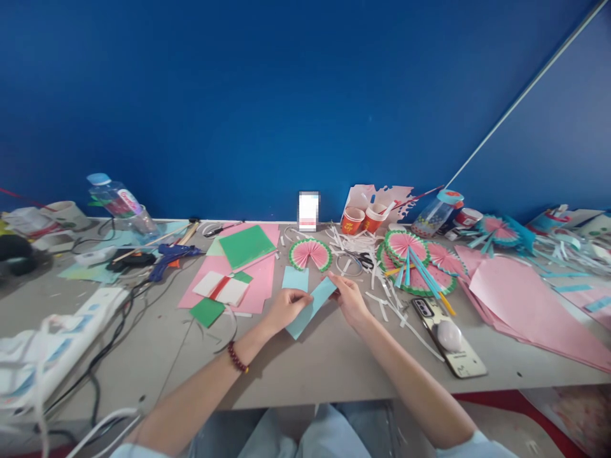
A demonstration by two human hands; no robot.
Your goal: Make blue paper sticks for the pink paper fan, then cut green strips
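A light blue strip of paper [312, 310] is held slantwise over the table in front of me. My left hand [290, 308] pinches it along its left side, fingertips closed on the paper. Near its upper right end, my right hand [349, 296] grips the same strip between thumb and fingers. Just behind the strip lies another light blue paper piece [294, 278]. Beyond that stands a pleated pink fan with a green edge [310, 253], bent round with a gap at the bottom.
Pink sheets and a green sheet [248, 245] lie left, near a blue glue gun [169, 257] and a white power strip [62, 343]. Finished fans [410, 251], paper scraps, scissors [365, 261] and a phone [470, 359] lie right. Red paper cups [353, 219] stand by the blue wall.
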